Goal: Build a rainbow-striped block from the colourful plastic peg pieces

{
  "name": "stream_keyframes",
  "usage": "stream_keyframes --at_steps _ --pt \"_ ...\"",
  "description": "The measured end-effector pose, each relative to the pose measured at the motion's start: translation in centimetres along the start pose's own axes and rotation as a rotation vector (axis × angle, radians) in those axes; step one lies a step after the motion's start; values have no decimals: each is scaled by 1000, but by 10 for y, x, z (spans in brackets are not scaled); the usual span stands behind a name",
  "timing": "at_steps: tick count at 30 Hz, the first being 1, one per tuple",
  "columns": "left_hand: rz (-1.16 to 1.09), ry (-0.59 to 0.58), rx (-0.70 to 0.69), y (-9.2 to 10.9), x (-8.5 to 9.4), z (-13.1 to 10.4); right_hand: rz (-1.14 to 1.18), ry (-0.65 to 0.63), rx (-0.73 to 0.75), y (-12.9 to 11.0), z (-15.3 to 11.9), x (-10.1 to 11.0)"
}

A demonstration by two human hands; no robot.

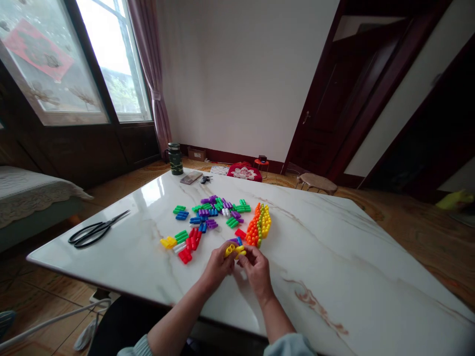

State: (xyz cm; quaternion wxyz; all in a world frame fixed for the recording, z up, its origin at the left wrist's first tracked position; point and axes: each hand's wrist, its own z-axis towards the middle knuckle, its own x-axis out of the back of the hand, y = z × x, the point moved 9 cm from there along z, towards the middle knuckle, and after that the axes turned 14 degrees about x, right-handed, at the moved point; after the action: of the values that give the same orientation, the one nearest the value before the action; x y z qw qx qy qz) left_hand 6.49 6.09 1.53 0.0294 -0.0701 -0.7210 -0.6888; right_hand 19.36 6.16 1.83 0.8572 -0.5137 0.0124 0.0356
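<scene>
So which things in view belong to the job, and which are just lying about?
Likely the job:
held yellow plastic tubes
loose multicoloured plastic tubes
knobbly orange, green and yellow plastic strips

Apparently lying about:
black metal scissors
dark green cylindrical flask
flat greyish rectangular object

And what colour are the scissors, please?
The scissors are black, shown best in the head view.
</scene>
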Motion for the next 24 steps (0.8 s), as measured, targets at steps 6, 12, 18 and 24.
stream_keyframes --at_steps 6,12,18,24 --pt "55 14 -23 -2 1 2 -144 6 53 -3 0 4" --pt "102 27 -56 4 1 2 -347 122 282 -39 0 21" --pt "62 10 -14 0 -1 3 -667 389 219 -34 23 96" --pt "109 18 6 1 -1 5 -848 157 191 3 43 105"
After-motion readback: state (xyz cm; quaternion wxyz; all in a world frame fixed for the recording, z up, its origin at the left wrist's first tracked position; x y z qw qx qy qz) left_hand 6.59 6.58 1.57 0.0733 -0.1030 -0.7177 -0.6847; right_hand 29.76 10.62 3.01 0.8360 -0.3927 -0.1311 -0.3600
